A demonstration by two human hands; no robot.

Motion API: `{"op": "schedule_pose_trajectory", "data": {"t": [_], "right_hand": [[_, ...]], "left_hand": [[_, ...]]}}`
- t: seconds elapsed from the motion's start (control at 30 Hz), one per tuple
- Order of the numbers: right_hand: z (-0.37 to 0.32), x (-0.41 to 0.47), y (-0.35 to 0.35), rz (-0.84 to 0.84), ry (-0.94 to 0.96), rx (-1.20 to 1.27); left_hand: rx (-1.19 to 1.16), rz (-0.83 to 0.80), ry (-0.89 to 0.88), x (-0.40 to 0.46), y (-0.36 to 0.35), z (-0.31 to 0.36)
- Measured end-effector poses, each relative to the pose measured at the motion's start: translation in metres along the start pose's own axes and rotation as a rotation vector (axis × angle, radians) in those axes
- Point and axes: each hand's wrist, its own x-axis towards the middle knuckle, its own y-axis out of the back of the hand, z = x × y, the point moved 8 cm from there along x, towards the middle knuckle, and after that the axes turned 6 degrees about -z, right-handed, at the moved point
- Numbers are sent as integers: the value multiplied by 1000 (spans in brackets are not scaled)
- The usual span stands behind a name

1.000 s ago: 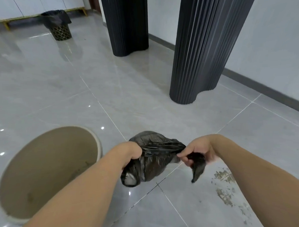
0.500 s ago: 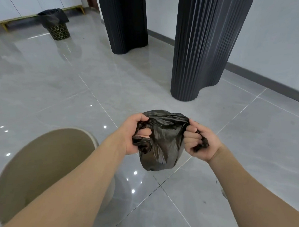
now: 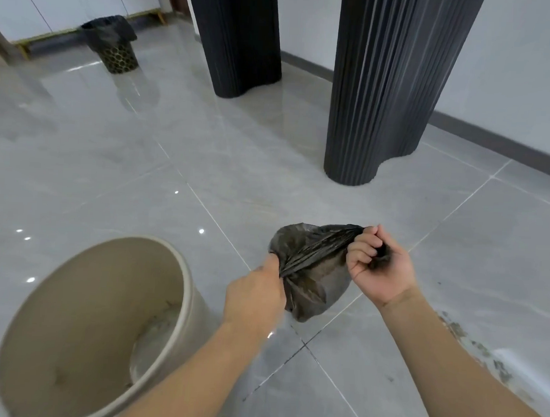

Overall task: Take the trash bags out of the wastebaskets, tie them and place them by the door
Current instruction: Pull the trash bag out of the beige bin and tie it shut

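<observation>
We hold a small black trash bag [image 3: 312,273] in the air between both hands, above the grey tiled floor [image 3: 206,161]. Our left hand [image 3: 255,294] is closed in a fist around one gathered end of the plastic, knuckles up, with the film twisted into a tight rope that runs up and to the right. Our right hand [image 3: 380,266] is turned palm up, its fingers [image 3: 362,243] curled shut over the other end — a dark tuft of plastic shows in the hollow of the palm. The stretched band between the two fists is taut and pleated; the body of the bag sags below it, dull and wrinkled, clear of the floor.

Just to the left of our left forearm stands a beige wastebasket [image 3: 182,286], round, open and unlined, with some grime on its inner wall and bottom. Far off at the upper left a second wastebasket [image 3: 118,56] — dark, with a honeycomb-pattern side — has a black liner [image 3: 108,30] folded over its rim. Two black ribbed columns [image 3: 383,87] rise from the floor beyond the bag, the nearer one on the right. Dirty smears mark the tile [image 3: 482,349] beside our right forearm.
</observation>
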Motion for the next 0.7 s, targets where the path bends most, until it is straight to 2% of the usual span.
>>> {"op": "schedule_pose_trajectory", "data": {"t": [0.1,0.13,0.27,0.4,0.47,0.57,0.63,0.7], "right_hand": [[4,4,6,9,17,62],[6,5,5,4,18,60],[13,14,-2,16,99,97],[8,31,13,200,213,138],[-6,36,30,291,306,170],[-10,38,40,299,253,132],[1,38,37,291,84,-45],[10,36,36,317,-45,-276]], "left_hand": [[295,-316,-90,-5,-33,4],[359,-362,-92,-8,-37,3],[462,-290,-208,-14,-36,25],[570,-348,-492,-52,-63,63],[608,-392,-565,-69,-72,69],[547,-392,-475,-71,-63,58],[524,-383,-346,-62,-53,42],[564,-396,-332,-60,-47,36]]}}
